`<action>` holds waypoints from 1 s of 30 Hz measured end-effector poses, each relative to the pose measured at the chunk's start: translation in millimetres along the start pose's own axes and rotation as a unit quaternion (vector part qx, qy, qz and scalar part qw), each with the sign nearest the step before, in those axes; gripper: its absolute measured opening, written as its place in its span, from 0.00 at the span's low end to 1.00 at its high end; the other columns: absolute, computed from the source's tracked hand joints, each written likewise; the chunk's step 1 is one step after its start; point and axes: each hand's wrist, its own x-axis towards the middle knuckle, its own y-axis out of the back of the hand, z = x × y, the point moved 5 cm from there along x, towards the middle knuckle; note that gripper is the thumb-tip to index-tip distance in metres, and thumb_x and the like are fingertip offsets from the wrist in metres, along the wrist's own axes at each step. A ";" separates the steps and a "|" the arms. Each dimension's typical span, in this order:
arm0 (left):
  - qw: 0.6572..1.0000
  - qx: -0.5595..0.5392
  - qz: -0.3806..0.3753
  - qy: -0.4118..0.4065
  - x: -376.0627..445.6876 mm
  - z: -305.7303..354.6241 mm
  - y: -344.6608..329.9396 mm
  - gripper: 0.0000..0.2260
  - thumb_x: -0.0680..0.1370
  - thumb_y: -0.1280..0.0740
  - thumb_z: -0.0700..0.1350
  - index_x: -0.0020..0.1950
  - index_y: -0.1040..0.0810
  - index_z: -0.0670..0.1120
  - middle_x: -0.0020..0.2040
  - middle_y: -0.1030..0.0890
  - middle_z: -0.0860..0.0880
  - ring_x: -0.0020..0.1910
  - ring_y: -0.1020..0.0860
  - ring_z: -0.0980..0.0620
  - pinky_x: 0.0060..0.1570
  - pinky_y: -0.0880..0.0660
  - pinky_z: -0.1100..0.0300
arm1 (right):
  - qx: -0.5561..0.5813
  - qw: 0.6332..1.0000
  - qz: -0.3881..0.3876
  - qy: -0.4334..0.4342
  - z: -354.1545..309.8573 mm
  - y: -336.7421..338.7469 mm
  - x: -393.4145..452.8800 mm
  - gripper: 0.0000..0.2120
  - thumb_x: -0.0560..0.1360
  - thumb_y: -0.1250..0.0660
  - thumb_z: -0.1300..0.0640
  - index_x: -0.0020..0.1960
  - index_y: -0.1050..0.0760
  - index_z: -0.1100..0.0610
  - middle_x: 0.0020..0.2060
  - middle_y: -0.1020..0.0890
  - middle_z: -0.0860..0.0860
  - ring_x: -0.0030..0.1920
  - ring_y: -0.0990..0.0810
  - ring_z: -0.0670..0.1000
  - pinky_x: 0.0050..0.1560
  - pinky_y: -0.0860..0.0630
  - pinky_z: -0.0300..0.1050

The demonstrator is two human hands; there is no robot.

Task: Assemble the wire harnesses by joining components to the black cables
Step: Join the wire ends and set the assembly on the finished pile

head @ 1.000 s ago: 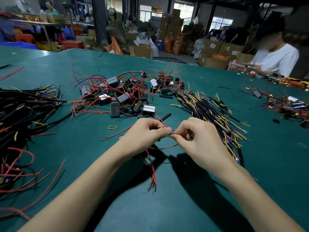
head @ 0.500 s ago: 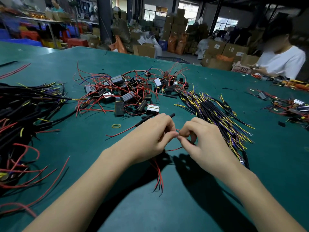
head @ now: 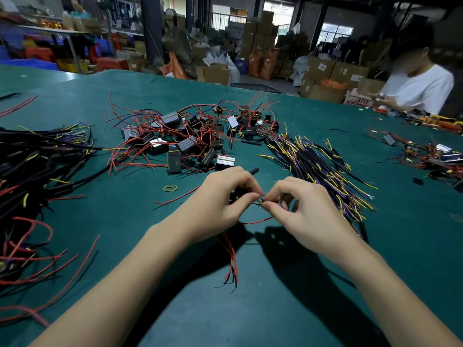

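Green table (head: pixel 288 309), seen from above the worker's own forearms. Left hand (head: pixel 220 204) and right hand (head: pixel 305 209) meeting at centre, raised just over the table, fingers curled, fingertips of each pinching thin wire ends (head: pixel 261 200) together between them. Black cable (head: pixel 251 171) poking out beyond the left knuckles; red wires (head: pixel 231 261) trailing down beneath the left hand toward the near edge. Just beyond the hands, heap of small black components with red leads (head: pixel 185 139). Close on the right, fan of black cables with yellow and purple ends (head: pixel 323 169). Far left, tangled black and red harnesses (head: pixel 30 171). Bare green surface open in front and between forearms. Yellow rubber band (head: pixel 170 188) left of the hands. Seated person in white shirt (head: pixel 421 88) at the far right edge.
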 end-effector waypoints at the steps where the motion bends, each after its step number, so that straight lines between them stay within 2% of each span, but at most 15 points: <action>1: 0.999 -0.023 0.001 0.022 0.2 -3.0 0.2 0.02 0.76 0.31 0.39 0.44 0.20 0.45 0.44 0.20 0.49 0.44 0.23 0.54 0.44 0.28 0.63 | -0.003 1.000 -0.001 0.004 0.0 0.5 -0.2 0.08 0.72 0.28 0.60 0.37 0.22 0.50 0.34 0.24 0.49 0.34 0.27 0.49 0.36 0.33 0.35; 3: 0.996 -0.062 -0.018 0.065 0.2 -9.8 -0.1 0.06 0.76 0.30 0.40 0.42 0.20 0.51 0.43 0.20 0.50 0.44 0.23 0.55 0.44 0.29 0.64 | -0.019 1.000 -0.012 0.011 0.4 0.5 -0.4 0.07 0.72 0.27 0.59 0.37 0.22 0.50 0.35 0.23 0.47 0.36 0.26 0.48 0.36 0.35 0.32; 6: 0.989 -0.094 -0.057 0.098 -0.2 -14.8 -1.5 0.09 0.75 0.30 0.41 0.40 0.22 0.54 0.41 0.20 0.53 0.43 0.23 0.51 0.44 0.28 0.62 | -0.019 0.999 -0.031 0.012 2.0 -1.1 -0.2 0.04 0.72 0.27 0.59 0.39 0.20 0.53 0.36 0.23 0.45 0.37 0.26 0.43 0.37 0.36 0.30; 8: 0.984 -0.123 -0.051 0.114 -0.7 -16.6 -0.8 0.07 0.75 0.30 0.42 0.41 0.20 0.53 0.41 0.19 0.53 0.44 0.21 0.49 0.46 0.27 0.62 | 0.008 1.000 -0.029 0.009 2.0 -1.9 -0.4 0.04 0.72 0.28 0.60 0.39 0.20 0.55 0.34 0.22 0.45 0.34 0.27 0.40 0.36 0.36 0.28; 11: 0.970 -0.190 -0.045 0.144 -1.1 -21.1 0.5 0.05 0.75 0.29 0.40 0.49 0.19 0.48 0.41 0.18 0.53 0.41 0.20 0.56 0.48 0.25 0.64 | 0.053 0.999 -0.012 0.003 0.3 -2.4 -1.1 0.04 0.72 0.29 0.63 0.39 0.20 0.56 0.32 0.21 0.47 0.28 0.28 0.37 0.33 0.35 0.26; 15: 0.940 -0.276 -0.046 0.195 -4.6 -31.1 4.8 0.06 0.76 0.33 0.36 0.50 0.19 0.44 0.43 0.16 0.48 0.42 0.18 0.56 0.47 0.23 0.67 | 0.083 0.996 0.015 -0.018 2.0 -3.6 -0.6 0.06 0.72 0.28 0.63 0.38 0.20 0.53 0.33 0.19 0.46 0.30 0.26 0.37 0.35 0.34 0.26; 21: 0.948 -0.248 -0.044 0.193 -5.3 -33.6 5.1 0.07 0.77 0.33 0.37 0.45 0.17 0.47 0.38 0.16 0.51 0.38 0.19 0.57 0.45 0.22 0.67 | 0.129 0.990 -0.006 -0.049 5.2 -9.1 0.2 0.05 0.72 0.28 0.60 0.39 0.19 0.52 0.32 0.20 0.43 0.31 0.26 0.37 0.36 0.34 0.27; 26: 0.958 -0.215 -0.040 0.188 -4.8 -28.8 2.4 0.06 0.76 0.31 0.36 0.43 0.17 0.46 0.33 0.18 0.54 0.33 0.22 0.60 0.39 0.25 0.69 | 0.112 0.993 0.005 -0.042 2.0 -9.1 -2.1 0.07 0.72 0.28 0.62 0.37 0.20 0.53 0.30 0.21 0.45 0.28 0.28 0.38 0.33 0.35 0.26; 30: 0.959 -0.203 -0.029 0.194 -4.2 -26.3 1.0 0.05 0.75 0.31 0.36 0.44 0.16 0.45 0.34 0.17 0.51 0.33 0.20 0.59 0.40 0.24 0.68 | 0.091 0.995 0.022 -0.041 1.1 -6.7 -3.4 0.07 0.72 0.27 0.63 0.37 0.19 0.54 0.30 0.21 0.46 0.26 0.28 0.36 0.31 0.35 0.24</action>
